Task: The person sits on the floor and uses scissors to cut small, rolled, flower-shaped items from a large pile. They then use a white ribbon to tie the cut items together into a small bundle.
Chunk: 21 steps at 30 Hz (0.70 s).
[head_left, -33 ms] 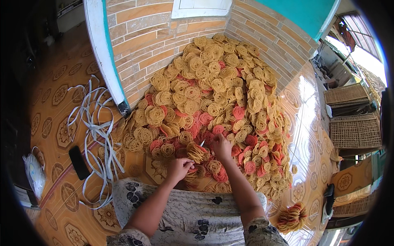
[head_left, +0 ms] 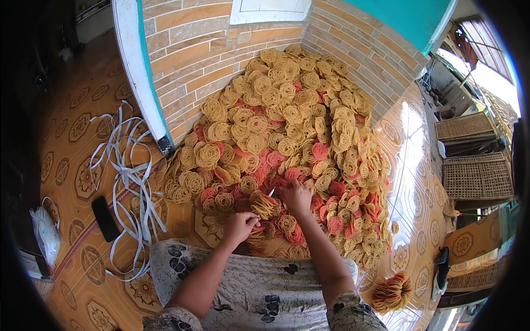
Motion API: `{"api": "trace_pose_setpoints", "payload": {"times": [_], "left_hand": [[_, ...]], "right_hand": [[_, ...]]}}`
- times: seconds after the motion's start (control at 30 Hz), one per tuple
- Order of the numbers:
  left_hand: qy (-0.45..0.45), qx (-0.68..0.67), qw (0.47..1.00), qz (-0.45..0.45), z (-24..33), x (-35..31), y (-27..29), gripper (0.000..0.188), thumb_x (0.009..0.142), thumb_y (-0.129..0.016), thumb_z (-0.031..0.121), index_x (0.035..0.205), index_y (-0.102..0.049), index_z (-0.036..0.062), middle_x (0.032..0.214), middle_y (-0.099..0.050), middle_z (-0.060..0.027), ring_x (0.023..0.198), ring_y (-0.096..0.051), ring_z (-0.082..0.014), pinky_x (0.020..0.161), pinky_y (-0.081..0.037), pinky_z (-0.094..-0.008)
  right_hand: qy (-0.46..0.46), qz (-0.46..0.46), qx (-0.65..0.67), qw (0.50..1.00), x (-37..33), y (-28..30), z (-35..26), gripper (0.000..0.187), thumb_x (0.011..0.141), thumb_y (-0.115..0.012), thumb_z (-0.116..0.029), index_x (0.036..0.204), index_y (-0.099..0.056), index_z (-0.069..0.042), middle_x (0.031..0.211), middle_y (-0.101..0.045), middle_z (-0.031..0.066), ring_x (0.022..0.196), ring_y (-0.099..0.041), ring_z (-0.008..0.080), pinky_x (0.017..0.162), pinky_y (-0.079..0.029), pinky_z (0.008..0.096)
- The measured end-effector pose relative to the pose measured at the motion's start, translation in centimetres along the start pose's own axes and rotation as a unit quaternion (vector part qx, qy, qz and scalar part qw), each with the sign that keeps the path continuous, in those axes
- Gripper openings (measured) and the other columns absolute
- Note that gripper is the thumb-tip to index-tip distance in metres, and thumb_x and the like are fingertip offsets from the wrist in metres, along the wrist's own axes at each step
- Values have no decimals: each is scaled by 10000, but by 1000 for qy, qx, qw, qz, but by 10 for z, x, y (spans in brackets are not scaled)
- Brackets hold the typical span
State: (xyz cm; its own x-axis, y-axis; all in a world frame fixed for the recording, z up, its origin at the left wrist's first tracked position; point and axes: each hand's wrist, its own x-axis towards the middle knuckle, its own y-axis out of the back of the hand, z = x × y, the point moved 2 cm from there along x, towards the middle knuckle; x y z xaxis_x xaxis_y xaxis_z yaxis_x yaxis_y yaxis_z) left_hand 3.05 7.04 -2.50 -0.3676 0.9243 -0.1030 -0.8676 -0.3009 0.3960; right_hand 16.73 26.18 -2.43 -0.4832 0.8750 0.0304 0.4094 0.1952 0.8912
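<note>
Before me lies a heap of thin, lacy, coiled discs (head_left: pixel 259 121), mostly yellow-tan with some pinkish red. At its near edge my left hand (head_left: pixel 239 226) is closed, thumb and finger pinched at a stack of yellow discs (head_left: pixel 263 204) standing on edge. More discs hang just below those fingertips. A narrow white pointed tip (head_left: pixel 272 191) sticks out from the stack toward my right hand. My right hand (head_left: pixel 298 197) reaches into the pile just right of the stack, its fingers curled together; what they hold is hidden.
Tangled white straps (head_left: pixel 130 176) and a black phone (head_left: pixel 105 219) lie on the tiled floor to the left, with a clear plastic bag (head_left: pixel 45 234) farther out. A bundle of discs (head_left: pixel 392 293) sits at lower right. Brick-patterned walls (head_left: pixel 190 52) back the heap; woven racks (head_left: pixel 477 176) stand far right.
My right hand has lowered slightly and its fingers have gone a little farther left, closer to the white tip. My left hand and the stack stay about where they were.
</note>
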Motion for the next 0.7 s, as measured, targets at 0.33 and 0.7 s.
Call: {"api": "trace_pose_setpoints", "payload": {"times": [0.33,0.7], "left_hand": [[-3,12,1000,-8,2,2,1,204,913,-653,211,951,-731,26,786,-735,-58,661,-679,-152,605,-498,-306],[-32,9,999,-32,14,-4,0,189,917,-647,199,946,-733,33,801,-738,-48,642,-664,-151,604,-488,-291]], "right_hand": [[-25,-12,279,960,-11,19,-18,316,788,-754,-150,1035,-626,-1,894,-698,127,823,-668,222,735,-508,346],[92,-101,262,955,-48,67,-46,256,891,-712,-163,1028,-598,22,898,-699,88,845,-637,136,737,-491,293]]}}
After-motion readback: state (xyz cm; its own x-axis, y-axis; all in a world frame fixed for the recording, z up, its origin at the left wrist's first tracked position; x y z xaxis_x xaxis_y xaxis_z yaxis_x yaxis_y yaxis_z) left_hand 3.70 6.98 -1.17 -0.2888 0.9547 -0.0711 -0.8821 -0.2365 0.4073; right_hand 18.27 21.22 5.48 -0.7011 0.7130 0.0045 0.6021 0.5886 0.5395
